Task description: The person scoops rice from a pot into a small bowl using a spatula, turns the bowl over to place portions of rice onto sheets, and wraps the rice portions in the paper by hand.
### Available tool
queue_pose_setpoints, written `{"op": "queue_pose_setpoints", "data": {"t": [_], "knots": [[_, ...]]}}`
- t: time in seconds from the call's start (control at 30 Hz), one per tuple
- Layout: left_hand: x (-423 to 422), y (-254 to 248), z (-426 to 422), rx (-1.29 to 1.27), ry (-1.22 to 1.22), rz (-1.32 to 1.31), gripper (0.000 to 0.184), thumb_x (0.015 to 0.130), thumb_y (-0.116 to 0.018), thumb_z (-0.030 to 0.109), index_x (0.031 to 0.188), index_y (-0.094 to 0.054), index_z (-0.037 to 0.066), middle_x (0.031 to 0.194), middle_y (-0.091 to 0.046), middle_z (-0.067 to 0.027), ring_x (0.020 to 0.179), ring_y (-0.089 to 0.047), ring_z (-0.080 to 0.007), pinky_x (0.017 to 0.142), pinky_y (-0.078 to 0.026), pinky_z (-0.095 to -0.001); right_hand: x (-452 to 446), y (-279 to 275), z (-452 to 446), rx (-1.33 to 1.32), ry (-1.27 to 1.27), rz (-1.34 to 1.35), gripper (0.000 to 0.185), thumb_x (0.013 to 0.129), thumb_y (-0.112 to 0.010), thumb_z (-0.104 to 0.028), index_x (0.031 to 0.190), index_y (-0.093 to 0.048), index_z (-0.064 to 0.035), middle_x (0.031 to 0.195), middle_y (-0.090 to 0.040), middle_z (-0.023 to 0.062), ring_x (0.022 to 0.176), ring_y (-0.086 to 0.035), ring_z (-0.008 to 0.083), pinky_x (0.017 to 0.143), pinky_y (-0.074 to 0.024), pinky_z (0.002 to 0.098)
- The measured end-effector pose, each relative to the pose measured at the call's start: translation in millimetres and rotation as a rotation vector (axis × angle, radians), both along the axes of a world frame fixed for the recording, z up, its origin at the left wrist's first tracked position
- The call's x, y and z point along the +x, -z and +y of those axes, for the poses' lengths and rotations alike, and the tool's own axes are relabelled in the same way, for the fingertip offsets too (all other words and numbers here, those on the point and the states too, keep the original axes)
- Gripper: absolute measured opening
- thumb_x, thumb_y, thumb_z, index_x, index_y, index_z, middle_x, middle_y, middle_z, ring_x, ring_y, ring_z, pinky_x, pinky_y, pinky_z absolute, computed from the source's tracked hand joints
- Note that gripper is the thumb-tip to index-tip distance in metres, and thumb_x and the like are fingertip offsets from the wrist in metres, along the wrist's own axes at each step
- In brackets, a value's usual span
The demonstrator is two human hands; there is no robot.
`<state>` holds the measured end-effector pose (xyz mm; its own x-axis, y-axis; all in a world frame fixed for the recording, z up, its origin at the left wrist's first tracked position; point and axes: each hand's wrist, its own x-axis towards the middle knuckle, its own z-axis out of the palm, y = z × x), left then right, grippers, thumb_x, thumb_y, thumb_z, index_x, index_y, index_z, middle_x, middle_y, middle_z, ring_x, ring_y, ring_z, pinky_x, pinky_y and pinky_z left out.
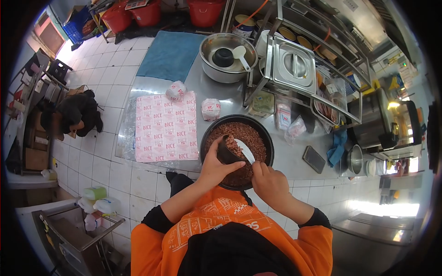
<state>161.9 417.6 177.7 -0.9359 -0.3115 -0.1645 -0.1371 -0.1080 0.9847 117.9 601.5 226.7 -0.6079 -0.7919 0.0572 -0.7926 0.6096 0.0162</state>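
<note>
The steel table lies across the middle of the frame. On it, at the centre, is a black pot with reddish-brown grains inside. To its left are printed paper sheets; above them, a blue cloth lies flat. At the upper centre, a steel bowl holds a small black bowl and a white spoon.

Over the pot, the right hand has its fingers closed around the handle of a white paddle. The left hand is clamped around a dark cup, thumb apart from the fingers; grains show in its mouth, near the paddle's blade. Two wrapped bundles are smallest: one at the paper's upper edge, another just beside the pot.
</note>
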Motion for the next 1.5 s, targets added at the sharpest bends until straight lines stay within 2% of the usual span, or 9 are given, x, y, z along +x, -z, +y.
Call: {"op": "queue_pose_setpoints", "data": {"t": [0.27,0.57,0.7,0.87,0.97,1.23,1.33,1.4,1.5], "knots": [[-9,4,-17,0.164,0.063,0.204,0.090,0.067,-0.084,-0.001,0.141,-0.031,0.003,0.136,-0.042,-0.0127,0.124,-0.048,-0.0211,0.106,-0.041,-0.0341,-16,-21,25,-0.143,0.116,0.035,0.023,0.075,-0.062,-0.013,0.095,-0.051,-0.0072,0.069,-0.055,0.0059,0.058,-0.061,0.0241,0.050,-0.0500,0.0351],[-2,7,-21,-0.028,0.266,0.346,0.097,0.058,-0.086,-0.001,0.142,-0.038,0.007,0.137,-0.039,-0.0088,0.129,-0.041,-0.0228,0.109,-0.034,-0.0349,-40,-26,3,-0.140,0.171,-0.834,0.046,0.096,-0.050,-0.043,0.112,-0.040,-0.0004,0.082,-0.063,0.0293,0.081,-0.061,0.0495,0.073,-0.0464,0.0541],[5,1,-34,-0.162,0.347,0.375,0.093,0.058,-0.086,0.001,0.140,-0.042,0.008,0.134,-0.041,-0.0102,0.129,-0.041,-0.0239,0.109,-0.032,-0.0346,-30,-35,-4,0.154,0.171,-0.883,0.051,0.096,-0.049,-0.044,0.114,-0.040,0.0027,0.081,-0.061,0.0332,0.081,-0.061,0.0500,0.074,-0.0472,0.0541],[7,2,-34,-0.204,0.347,0.320,0.093,0.061,-0.084,0.000,0.142,-0.038,0.009,0.137,-0.040,-0.0107,0.130,-0.040,-0.0238,0.110,-0.032,-0.0355,-46,-36,-6,0.043,0.131,-0.957,0.050,0.096,-0.050,-0.046,0.112,-0.044,0.0010,0.088,-0.063,0.0304,0.083,-0.062,0.0475,0.077,-0.0478,0.0513],[10,4,-20,0.254,0.269,0.301,0.098,0.067,-0.079,-0.007,0.146,-0.025,0.012,0.139,-0.036,-0.0100,0.133,-0.037,-0.0224,0.111,-0.033,-0.0373,-60,-51,-1,-0.083,0.131,-1.074,0.049,0.094,-0.052,-0.046,0.109,-0.045,0.0000,0.091,-0.063,0.0287,0.084,-0.063,0.0454,0.078,-0.0478,0.0497],[15,7,-18,0.259,0.320,0.198,0.102,0.068,-0.075,-0.011,0.147,-0.016,0.014,0.143,-0.030,-0.0099,0.135,-0.033,-0.0234,0.110,-0.037,-0.0397,-42,-18,-1,0.035,0.090,-0.698,0.049,0.091,-0.057,-0.045,0.111,-0.041,-0.0029,0.070,-0.062,0.0257,0.068,-0.062,0.0482,0.064,-0.0505,0.0525],[16,4,-23,0.259,0.304,0.292,0.103,0.067,-0.076,-0.010,0.147,-0.015,0.014,0.144,-0.028,-0.0101,0.136,-0.033,-0.0237,0.110,-0.038,-0.0399,-44,-32,4,-0.170,0.096,-0.674,0.050,0.090,-0.058,-0.047,0.110,-0.042,-0.0036,0.072,-0.063,0.0264,0.069,-0.062,0.0479,0.064,-0.0513,0.0521],[15,-3,-22,0.233,0.241,0.415,0.104,0.066,-0.076,-0.009,0.147,-0.015,0.014,0.144,-0.028,-0.0100,0.137,-0.032,-0.0243,0.110,-0.038,-0.0403,-57,-29,11,-0.456,0.184,-0.760,0.045,0.092,-0.056,-0.046,0.110,-0.044,-0.0074,0.075,-0.064,0.0260,0.068,-0.063,0.0469,0.059,-0.0502,0.0496],[17,-3,-10,0.743,0.170,0.447,0.092,0.077,-0.069,0.006,0.148,-0.012,0.017,0.146,-0.027,-0.0096,0.139,-0.030,-0.0257,0.112,-0.034,-0.0443,-71,11,12,-0.540,0.471,-1.470,0.041,0.094,-0.053,-0.045,0.105,-0.047,-0.0058,0.076,-0.063,0.0252,0.069,-0.063,0.0450,0.058,-0.0493,0.0470]]}}
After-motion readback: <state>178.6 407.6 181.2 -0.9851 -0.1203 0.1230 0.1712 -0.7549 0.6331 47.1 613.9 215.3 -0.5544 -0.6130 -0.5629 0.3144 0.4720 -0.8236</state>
